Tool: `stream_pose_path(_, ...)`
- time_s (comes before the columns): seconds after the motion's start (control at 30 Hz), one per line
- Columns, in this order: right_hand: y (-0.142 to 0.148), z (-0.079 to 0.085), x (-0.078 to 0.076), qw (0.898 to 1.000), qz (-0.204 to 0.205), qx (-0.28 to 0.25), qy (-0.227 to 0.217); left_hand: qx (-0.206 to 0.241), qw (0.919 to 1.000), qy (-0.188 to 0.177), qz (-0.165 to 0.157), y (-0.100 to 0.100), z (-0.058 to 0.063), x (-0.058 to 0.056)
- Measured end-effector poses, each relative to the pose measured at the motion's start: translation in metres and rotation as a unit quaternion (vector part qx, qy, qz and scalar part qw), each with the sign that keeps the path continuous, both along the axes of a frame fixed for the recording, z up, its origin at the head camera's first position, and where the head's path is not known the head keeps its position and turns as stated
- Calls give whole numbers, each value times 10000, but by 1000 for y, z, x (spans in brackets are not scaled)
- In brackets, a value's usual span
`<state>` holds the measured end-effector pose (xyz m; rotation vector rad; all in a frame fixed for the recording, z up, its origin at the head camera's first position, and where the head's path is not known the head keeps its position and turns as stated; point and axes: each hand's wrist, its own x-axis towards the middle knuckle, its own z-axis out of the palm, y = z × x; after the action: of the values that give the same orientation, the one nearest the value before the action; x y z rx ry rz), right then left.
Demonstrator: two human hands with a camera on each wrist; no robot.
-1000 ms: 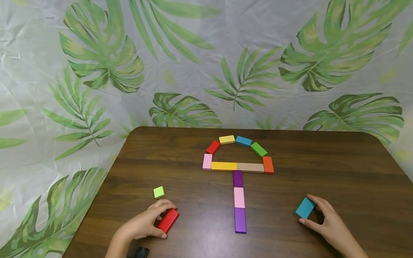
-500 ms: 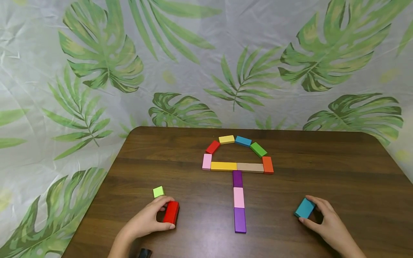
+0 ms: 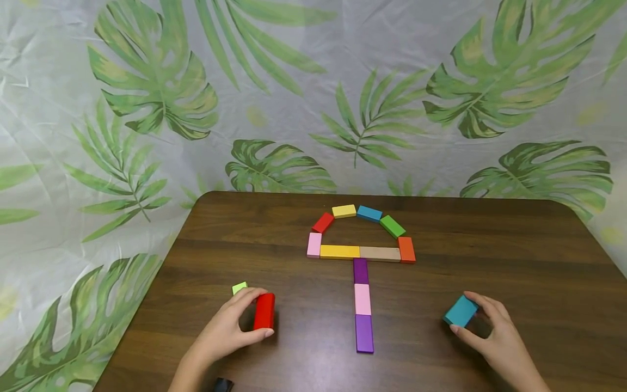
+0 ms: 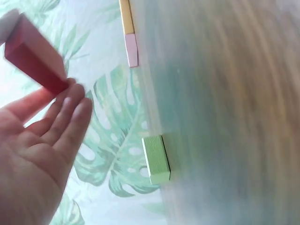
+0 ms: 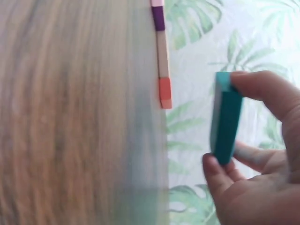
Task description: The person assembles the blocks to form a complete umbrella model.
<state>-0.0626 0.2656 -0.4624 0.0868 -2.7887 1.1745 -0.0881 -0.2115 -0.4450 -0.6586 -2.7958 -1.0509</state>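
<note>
My left hand (image 3: 227, 326) pinches a red block (image 3: 264, 312) by its two ends, thumb at the near end and fingers at the far end. In the left wrist view the red block (image 4: 35, 54) appears raised above the tabletop. At the right, my right hand (image 3: 497, 332) grips a teal block (image 3: 461, 311) between thumb and fingertips; the right wrist view shows the teal block (image 5: 226, 119) held by its ends. A lime green block (image 3: 239, 287) lies just beyond the left hand, partly hidden by it in the head view.
Between the hands, purple and pink blocks (image 3: 363, 299) form a straight column. It meets a row of a yellow block (image 3: 340, 252) and a tan block (image 3: 380, 253), topped by an arch of coloured blocks (image 3: 369, 213). A black object (image 3: 223, 385) sits at the near edge.
My left hand has moved away from me and slightly right with the red block, which has turned more upright in view, and now covers part of the lime block. The teal block has shifted slightly.
</note>
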Motion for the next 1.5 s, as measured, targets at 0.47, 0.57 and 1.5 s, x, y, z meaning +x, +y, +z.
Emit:
stream_pose_path(0.47, -35, 18, 15, 9944, 142, -417, 963, 627, 9910, 1174, 154, 25, 19, 13)
stream_pose_path(0.57, -43, 23, 19, 9921, 283, -481, 1120, 758, 9891, 1248, 175, 32, 24, 16)
stream_pose_path(1.5, -111, 4, 42, 9816, 1279, -735, 1216, 990, 9915, 804, -257, 97, 10, 38)
